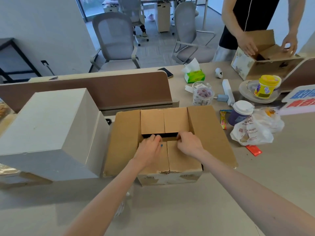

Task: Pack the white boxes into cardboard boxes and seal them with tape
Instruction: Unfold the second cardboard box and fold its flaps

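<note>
Two hands are working center frame: left hand [150, 149] and right hand [189, 143] are both curling fingers over the near flap edges of the cardboard box [209, 133]. White box [51, 130] is sitting just left on the tabletop [170, 210], tape roll [202, 95] behind.

Office: mesh swivel chairs [115, 43], brown desk divider [102, 89], rows of desks [170, 2] behind (open-plan).
</note>
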`<state>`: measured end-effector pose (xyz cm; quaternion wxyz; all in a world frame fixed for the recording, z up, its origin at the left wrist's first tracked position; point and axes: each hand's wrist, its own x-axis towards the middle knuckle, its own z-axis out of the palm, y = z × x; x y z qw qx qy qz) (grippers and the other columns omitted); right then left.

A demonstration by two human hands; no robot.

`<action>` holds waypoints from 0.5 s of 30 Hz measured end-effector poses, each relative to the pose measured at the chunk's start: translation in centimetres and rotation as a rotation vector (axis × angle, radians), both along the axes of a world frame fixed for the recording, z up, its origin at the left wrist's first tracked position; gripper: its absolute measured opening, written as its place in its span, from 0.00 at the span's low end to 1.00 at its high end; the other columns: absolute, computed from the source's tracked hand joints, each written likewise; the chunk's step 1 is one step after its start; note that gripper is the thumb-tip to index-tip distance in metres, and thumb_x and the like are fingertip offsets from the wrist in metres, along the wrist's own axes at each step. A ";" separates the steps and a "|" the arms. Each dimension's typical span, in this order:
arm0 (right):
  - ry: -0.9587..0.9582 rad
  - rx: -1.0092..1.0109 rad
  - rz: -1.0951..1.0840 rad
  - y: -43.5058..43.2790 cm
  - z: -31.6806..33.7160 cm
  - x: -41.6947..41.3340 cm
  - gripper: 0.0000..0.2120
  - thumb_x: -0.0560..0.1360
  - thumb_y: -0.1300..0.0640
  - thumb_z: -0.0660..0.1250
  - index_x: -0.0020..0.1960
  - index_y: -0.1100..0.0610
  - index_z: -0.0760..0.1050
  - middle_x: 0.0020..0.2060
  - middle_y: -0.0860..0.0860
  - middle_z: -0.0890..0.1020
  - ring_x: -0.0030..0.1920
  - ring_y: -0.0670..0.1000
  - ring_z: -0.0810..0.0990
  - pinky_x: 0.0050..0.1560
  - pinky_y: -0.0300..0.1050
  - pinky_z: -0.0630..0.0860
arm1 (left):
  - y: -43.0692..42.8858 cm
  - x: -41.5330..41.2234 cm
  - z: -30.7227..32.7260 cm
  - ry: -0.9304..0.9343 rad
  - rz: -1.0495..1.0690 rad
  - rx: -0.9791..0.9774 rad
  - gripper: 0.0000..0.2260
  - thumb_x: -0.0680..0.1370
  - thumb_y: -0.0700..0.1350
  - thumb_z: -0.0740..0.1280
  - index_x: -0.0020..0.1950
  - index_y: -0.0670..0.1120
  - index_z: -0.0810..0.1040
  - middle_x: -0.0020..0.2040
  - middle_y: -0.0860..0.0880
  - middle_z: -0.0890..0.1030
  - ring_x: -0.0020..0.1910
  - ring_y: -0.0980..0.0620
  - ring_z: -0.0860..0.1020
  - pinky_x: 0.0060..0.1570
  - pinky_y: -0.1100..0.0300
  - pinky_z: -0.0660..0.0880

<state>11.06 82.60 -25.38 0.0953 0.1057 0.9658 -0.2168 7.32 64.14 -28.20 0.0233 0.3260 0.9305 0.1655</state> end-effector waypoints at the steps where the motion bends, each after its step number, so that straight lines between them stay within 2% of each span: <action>1: 0.019 -0.025 -0.024 0.2 0.9 -0.3 0.11 0.76 0.59 0.59 0.55 0.56 0.76 0.48 0.54 0.81 0.47 0.56 0.79 0.45 0.48 0.77 | -0.3 -0.4 1.2 0.010 0.019 0.062 0.07 0.82 0.45 0.57 0.57 0.47 0.73 0.50 0.51 0.77 0.42 0.51 0.75 0.41 0.57 0.72; 4: 0.063 -0.082 -0.041 0.8 3.5 -1.0 0.09 0.76 0.57 0.60 0.50 0.57 0.79 0.46 0.53 0.82 0.47 0.55 0.79 0.46 0.48 0.78 | -1.3 -1.1 4.7 -0.113 0.020 0.097 0.05 0.82 0.45 0.60 0.54 0.50 0.75 0.45 0.54 0.78 0.40 0.57 0.76 0.38 0.62 0.73; 7: -0.023 -0.144 0.078 1.2 6.0 -1.0 0.08 0.77 0.58 0.63 0.42 0.54 0.79 0.43 0.51 0.82 0.42 0.50 0.77 0.37 0.41 0.71 | -2.1 -0.8 7.7 -0.260 0.012 0.151 0.02 0.80 0.45 0.64 0.48 0.51 0.76 0.42 0.55 0.78 0.40 0.58 0.76 0.42 0.60 0.76; 9: -0.191 -0.231 0.172 1.2 7.3 -0.1 0.08 0.78 0.61 0.62 0.45 0.55 0.79 0.41 0.51 0.82 0.37 0.47 0.76 0.34 0.37 0.71 | -2.5 -0.3 9.4 -0.349 -0.028 0.152 0.05 0.79 0.45 0.66 0.43 0.51 0.77 0.39 0.54 0.78 0.37 0.57 0.74 0.43 0.60 0.74; 11: -0.375 -0.337 0.213 1.1 8.0 1.1 0.06 0.78 0.63 0.63 0.52 0.58 0.78 0.41 0.52 0.82 0.36 0.48 0.78 0.37 0.39 0.77 | -2.9 0.3 10.6 -0.470 -0.076 0.147 0.09 0.79 0.45 0.66 0.39 0.50 0.78 0.38 0.52 0.79 0.36 0.58 0.75 0.41 0.63 0.73; 15: -0.504 -0.334 0.275 1.3 6.7 3.1 0.08 0.76 0.65 0.68 0.54 0.58 0.78 0.46 0.54 0.82 0.40 0.49 0.81 0.46 0.41 0.80 | -3.2 1.6 10.9 -0.867 -0.117 0.174 0.03 0.79 0.40 0.66 0.49 0.43 0.79 0.44 0.47 0.83 0.39 0.55 0.81 0.45 0.62 0.79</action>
